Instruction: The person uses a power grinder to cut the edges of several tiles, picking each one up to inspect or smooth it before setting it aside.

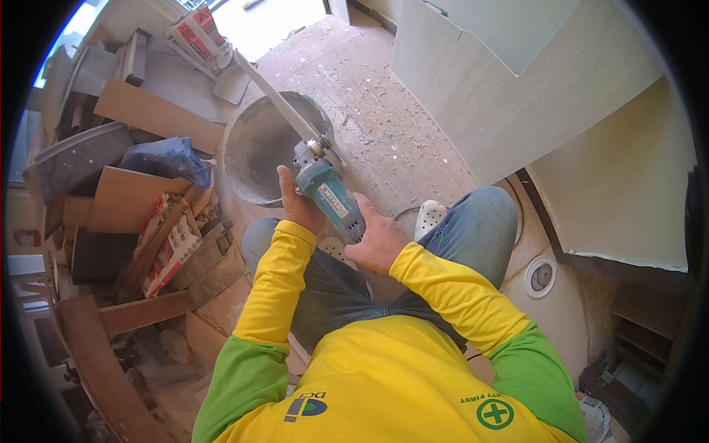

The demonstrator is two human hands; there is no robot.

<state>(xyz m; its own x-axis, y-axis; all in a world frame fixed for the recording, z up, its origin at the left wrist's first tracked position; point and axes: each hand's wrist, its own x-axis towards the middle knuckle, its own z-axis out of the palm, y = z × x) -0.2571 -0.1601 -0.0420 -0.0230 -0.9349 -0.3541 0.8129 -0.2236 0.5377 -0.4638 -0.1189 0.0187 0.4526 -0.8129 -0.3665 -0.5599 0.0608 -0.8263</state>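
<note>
A teal angle grinder (330, 193) with a silver head is in front of me, over my knees. My right hand (380, 238) is wrapped round the rear of its body. From the other side my left hand (299, 205) supports the body, thumb raised and fingers mostly hidden behind the tool. The grinder's disc shows nearly edge-on at its head. A long, pale, narrow strip (277, 96) reaches from the head toward the upper left, across the opening of a large grey bucket (235, 166).
Wood boards (159, 118), a blue plastic bag (166, 159) and torn packaging (173, 247) are piled at left. Debris litters the floor (369, 111) ahead. Large pale panels (509, 96) stand at right, near a round floor drain (540, 277). A printed bag (198, 37) stands behind the bucket.
</note>
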